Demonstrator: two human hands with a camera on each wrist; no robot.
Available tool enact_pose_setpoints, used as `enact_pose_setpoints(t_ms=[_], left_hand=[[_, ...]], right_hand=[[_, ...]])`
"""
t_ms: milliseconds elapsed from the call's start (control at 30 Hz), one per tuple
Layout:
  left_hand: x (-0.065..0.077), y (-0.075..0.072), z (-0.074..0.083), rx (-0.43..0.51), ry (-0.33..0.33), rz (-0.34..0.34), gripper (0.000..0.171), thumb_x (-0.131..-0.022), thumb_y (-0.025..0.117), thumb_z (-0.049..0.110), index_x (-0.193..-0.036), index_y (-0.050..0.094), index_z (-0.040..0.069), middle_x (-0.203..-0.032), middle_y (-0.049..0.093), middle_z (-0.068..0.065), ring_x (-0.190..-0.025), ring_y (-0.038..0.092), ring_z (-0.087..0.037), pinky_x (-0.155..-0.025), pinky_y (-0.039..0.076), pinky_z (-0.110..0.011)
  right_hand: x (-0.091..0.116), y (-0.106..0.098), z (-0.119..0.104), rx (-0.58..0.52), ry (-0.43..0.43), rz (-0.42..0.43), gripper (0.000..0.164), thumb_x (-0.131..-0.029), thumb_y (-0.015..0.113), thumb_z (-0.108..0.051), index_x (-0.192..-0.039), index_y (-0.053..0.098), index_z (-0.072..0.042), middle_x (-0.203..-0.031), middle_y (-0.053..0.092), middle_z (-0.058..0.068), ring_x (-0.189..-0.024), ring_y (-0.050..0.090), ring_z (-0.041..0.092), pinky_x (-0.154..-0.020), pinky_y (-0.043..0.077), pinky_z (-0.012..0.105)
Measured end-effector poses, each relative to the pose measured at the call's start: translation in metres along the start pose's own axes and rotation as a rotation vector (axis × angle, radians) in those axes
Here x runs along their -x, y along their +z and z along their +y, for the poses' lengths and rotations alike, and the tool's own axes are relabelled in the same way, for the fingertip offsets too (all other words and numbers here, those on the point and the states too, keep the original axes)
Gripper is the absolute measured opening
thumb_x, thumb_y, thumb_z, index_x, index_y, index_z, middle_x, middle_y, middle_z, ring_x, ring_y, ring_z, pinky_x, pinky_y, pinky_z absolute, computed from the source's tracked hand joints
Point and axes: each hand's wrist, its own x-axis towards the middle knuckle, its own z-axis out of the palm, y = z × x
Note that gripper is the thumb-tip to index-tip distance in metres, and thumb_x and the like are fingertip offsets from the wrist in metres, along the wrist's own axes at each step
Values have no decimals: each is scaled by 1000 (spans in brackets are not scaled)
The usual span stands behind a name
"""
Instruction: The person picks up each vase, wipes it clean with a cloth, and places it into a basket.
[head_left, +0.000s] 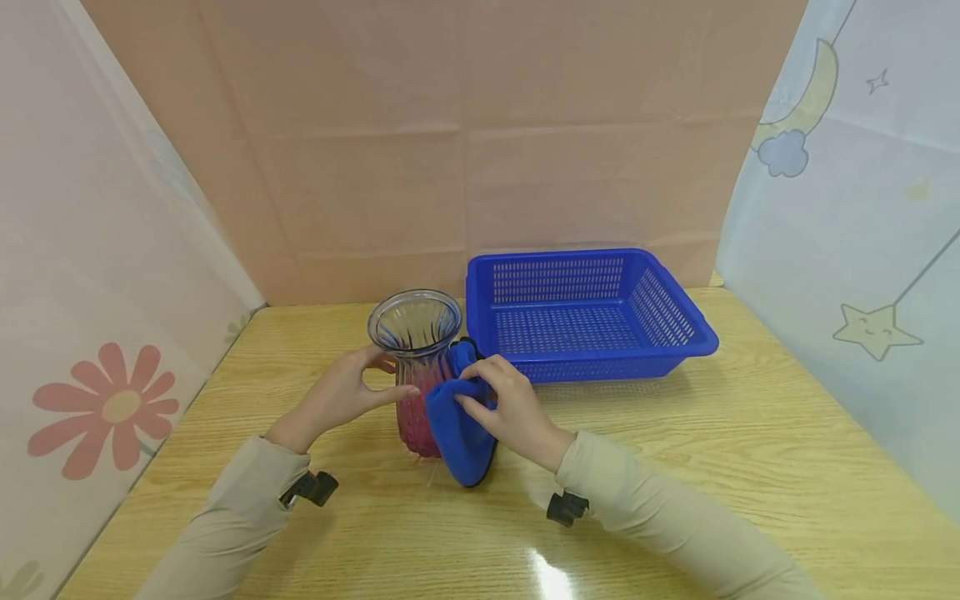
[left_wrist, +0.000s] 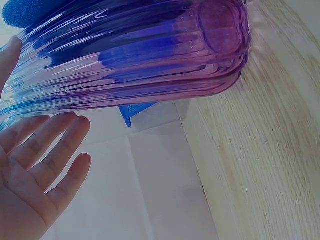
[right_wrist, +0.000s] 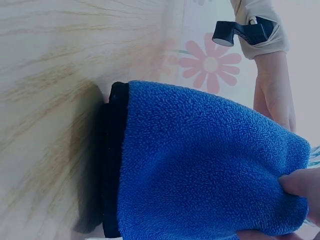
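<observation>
A ribbed glass vase (head_left: 420, 400), bluish at its flared rim and pink at the base, stands upright on the wooden table. My left hand (head_left: 348, 392) is spread around its left side, thumb across the front and fingers behind the neck. Up close, the left fingers (left_wrist: 52, 145) look fairly straight, their tips right at the glass. My right hand (head_left: 517, 412) pinches the top of a fuzzy blue cloth (head_left: 465, 442) with a black edge. The cloth hangs down along the vase's right side; in the right wrist view, its black-trimmed edge is close over the table.
A blue plastic basket (head_left: 592, 371) with slotted sides stands behind and to the right of the vase. The wood-grain table (head_left: 720, 500) reaches back to a peach backdrop (head_left: 360, 167). Patterned side panels (head_left: 847, 242) border the table left and right.
</observation>
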Motion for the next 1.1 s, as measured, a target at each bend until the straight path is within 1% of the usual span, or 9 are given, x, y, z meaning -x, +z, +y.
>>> enact_pose_setpoints(t_ms=[33,267,400,567,800,933,1100], left_hand=[[0,0,0,0,1,1,57,-79,73,38,-124,55,8,-106,69,-9,-101,65,-28,-87,53,-48],[0,1,-1,12,15,3,58,-79,73,37,-126,54,9,-106,69,-9,-100,65,-28,-87,53,-48],[1,1,-1,17,11,0,58,-79,73,36,-126,54,8,-107,69,-10,-100,65,-28,-86,53,-48],[1,0,0,23,4,-2,58,-79,74,36,-125,55,8,-107,69,-10,-99,65,-28,-86,54,-47],[0,-1,0,24,2,-9,58,-79,73,36,-127,53,8,-107,69,-10,-99,65,-27,-84,55,-46],[-1,0,-1,20,-3,-10,57,-80,73,35,-127,53,8,-107,68,-11,-99,65,-27,-83,55,-44],[-1,0,-1,19,-11,-10,57,-81,73,33,-127,53,7,-108,68,-11,-99,65,-28,-82,55,-44]], right_hand=[[0,0,0,2,2,-1,12,-85,68,-9,-95,61,-10,-90,57,6,-68,49,13,-58,48,24],[1,1,1,-25,-7,20,12,-84,69,-9,-94,61,-10,-91,59,7,-71,51,12,-59,53,31],[1,2,2,-37,-23,37,13,-83,69,-9,-93,62,-10,-91,60,7,-73,53,11,-58,53,31],[-2,2,2,-55,-40,64,14,-82,70,-9,-94,63,-8,-94,61,7,-76,56,12,-58,53,28],[-7,-2,-3,-81,-18,83,13,-83,70,-10,-95,64,-8,-95,62,8,-79,57,14,-60,53,24],[-12,-5,-7,-99,-4,97,14,-83,70,-10,-95,65,-8,-96,63,7,-83,58,15,-62,52,20],[-17,-8,-13,-136,7,114,15,-83,70,-11,-97,65,-7,-96,63,8,-83,58,15,-62,53,21]])
